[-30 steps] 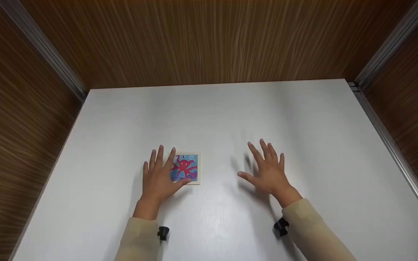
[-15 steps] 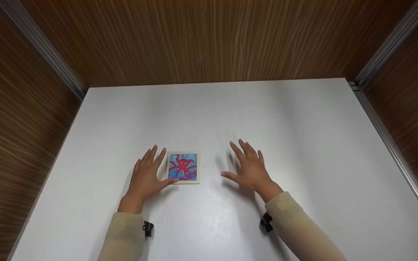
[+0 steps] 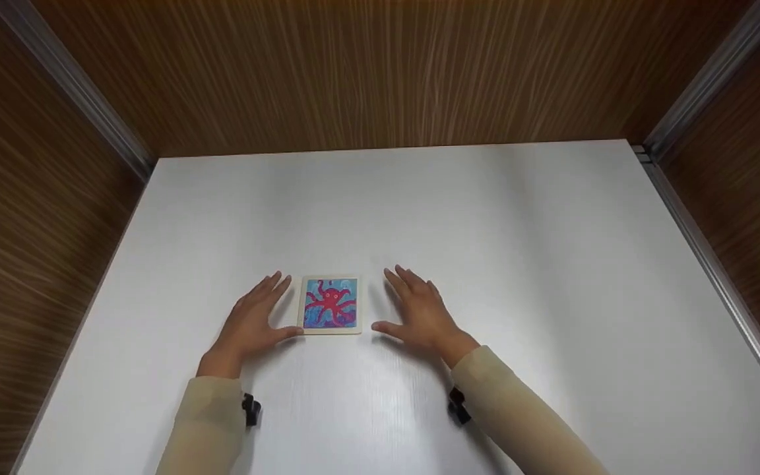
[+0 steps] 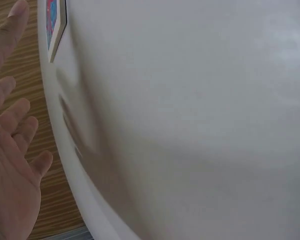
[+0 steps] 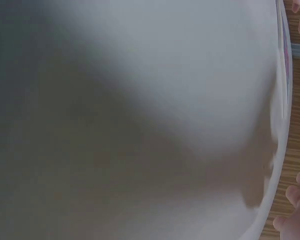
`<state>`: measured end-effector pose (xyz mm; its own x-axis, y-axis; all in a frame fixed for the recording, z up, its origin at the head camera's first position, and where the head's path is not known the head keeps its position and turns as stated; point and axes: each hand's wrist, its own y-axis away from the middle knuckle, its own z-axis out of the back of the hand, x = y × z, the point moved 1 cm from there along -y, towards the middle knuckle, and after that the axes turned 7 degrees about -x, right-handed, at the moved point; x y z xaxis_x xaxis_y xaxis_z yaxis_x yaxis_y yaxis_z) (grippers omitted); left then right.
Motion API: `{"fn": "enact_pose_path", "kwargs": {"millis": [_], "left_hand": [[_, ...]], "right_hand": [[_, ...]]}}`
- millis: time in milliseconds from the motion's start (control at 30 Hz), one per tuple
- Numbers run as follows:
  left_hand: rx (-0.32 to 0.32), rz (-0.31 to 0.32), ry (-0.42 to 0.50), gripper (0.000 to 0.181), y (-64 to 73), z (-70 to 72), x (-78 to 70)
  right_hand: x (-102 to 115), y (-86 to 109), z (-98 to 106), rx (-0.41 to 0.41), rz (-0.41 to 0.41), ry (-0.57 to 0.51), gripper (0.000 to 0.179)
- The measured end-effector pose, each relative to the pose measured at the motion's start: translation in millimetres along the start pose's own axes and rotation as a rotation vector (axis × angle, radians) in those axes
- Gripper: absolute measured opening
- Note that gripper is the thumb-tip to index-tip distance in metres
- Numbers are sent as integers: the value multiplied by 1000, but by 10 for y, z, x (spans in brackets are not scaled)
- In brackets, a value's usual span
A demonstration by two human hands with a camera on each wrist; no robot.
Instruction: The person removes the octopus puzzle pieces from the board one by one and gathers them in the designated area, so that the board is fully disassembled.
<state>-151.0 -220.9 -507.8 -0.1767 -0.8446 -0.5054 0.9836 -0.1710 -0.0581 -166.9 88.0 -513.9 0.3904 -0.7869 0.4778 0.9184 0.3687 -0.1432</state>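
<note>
A square picture puzzle [image 3: 331,303] lies flat on the white table, showing a red octopus on blue and purple inside a pale wooden frame. Beside its left edge is my left hand [image 3: 251,323], fingers spread, its thumb tip at the lower left corner; whether it touches cannot be told. My right hand [image 3: 423,316] hovers just right of the frame, thumb and fingers apart and holding nothing. In the left wrist view the puzzle's corner [image 4: 57,30] shows above the left palm. The right wrist view catches only the puzzle's thin edge [image 5: 284,65].
The white tabletop [image 3: 393,211] extends around the puzzle on all sides. Wood-grain panels [image 3: 380,72] rise behind and at both sides, with metal rails [image 3: 76,86] at the corners. A black wrist device [image 3: 251,409] sits under each sleeve.
My right hand has moved left towards the puzzle. The left hand has drawn back left, from partly over the puzzle to beside its left edge. The puzzle stays in place.
</note>
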Motion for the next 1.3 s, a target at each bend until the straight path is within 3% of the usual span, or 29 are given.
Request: {"fn": "enact_pose_path", "kwargs": {"millis": [300, 567, 1300], "left_hand": [[57, -37, 63, 90, -16, -17, 44], [92, -37, 90, 84, -10, -56, 73], [129, -19, 51, 71, 0, -89, 73]], "right_hand": [[95, -40, -147, 58, 63, -38, 89], [193, -41, -221, 125, -1, -91, 87], [226, -74, -275, 152, 109, 2, 70]]}}
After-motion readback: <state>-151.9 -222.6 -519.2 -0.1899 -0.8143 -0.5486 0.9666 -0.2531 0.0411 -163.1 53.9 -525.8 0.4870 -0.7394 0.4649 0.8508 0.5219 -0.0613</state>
